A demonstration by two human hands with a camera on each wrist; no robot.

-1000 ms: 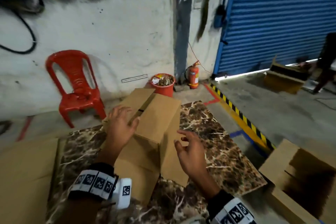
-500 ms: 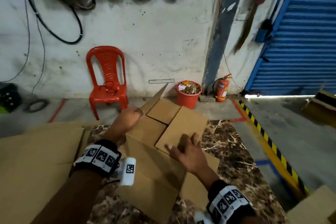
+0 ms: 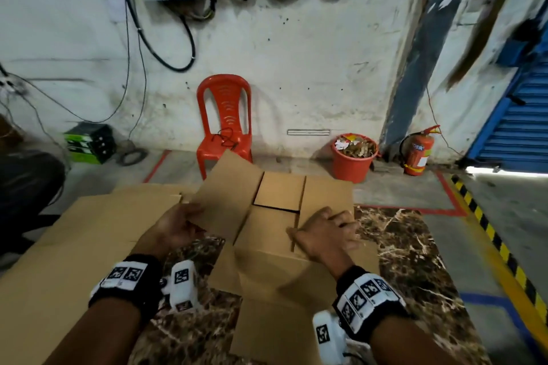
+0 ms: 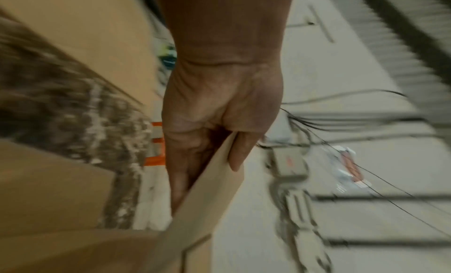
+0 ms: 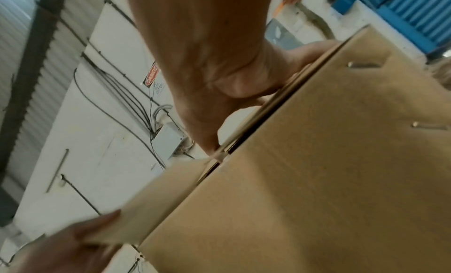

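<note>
marble table [image 3: 415, 261] partly under cardboard box [image 3: 267, 270]

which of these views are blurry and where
Head view: mostly sharp, with smear on the right hand and the top right corner. Left wrist view: the left hand is clear, the marbled table and wall cables streak. Right wrist view: the cardboard box is soft.

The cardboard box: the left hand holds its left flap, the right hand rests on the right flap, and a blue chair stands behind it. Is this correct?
Not quite. The chair behind the cardboard box is red, not blue; the head view shows it. The rest is right.
</note>
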